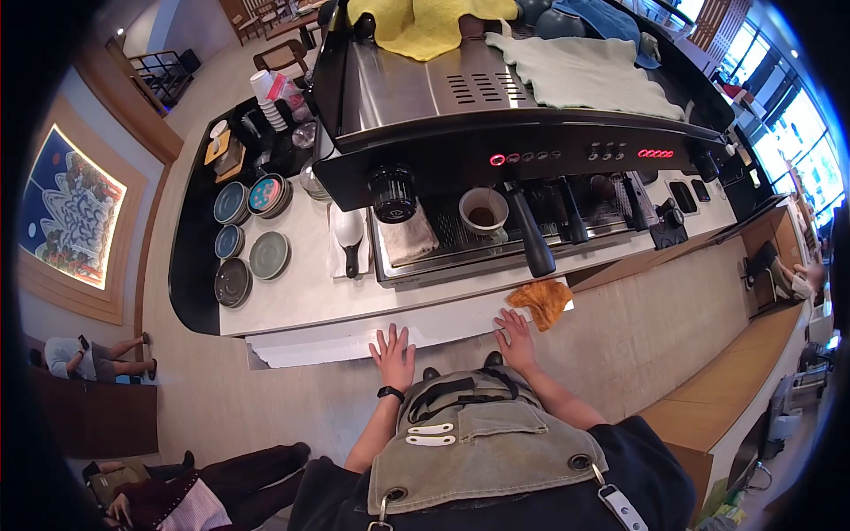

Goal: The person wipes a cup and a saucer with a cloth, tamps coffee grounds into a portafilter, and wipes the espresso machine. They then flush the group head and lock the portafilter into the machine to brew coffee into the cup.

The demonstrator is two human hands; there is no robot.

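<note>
My left hand (392, 357) is open, fingers spread, at the white front ledge (310, 343) of the counter. Farther right along this ledge, my right hand (515, 341) is open too, just left of a crumpled orange cloth (542, 303). Neither hand holds anything. Beyond them stands an espresso machine (531, 142) with a red-lit button row. On its drip tray (443, 257) is a white cup (483, 211) with dark brown liquid inside. A black portafilter handle (531, 234) juts toward me, right of the cup.
Stacked saucers (232, 203) and a white scoop with a black handle (349, 232) lie on the left of the counter. Cloths, one yellow (416, 26), cover the machine's top. A wooden counter (735, 380) is at right; other people (221, 491) are at lower left.
</note>
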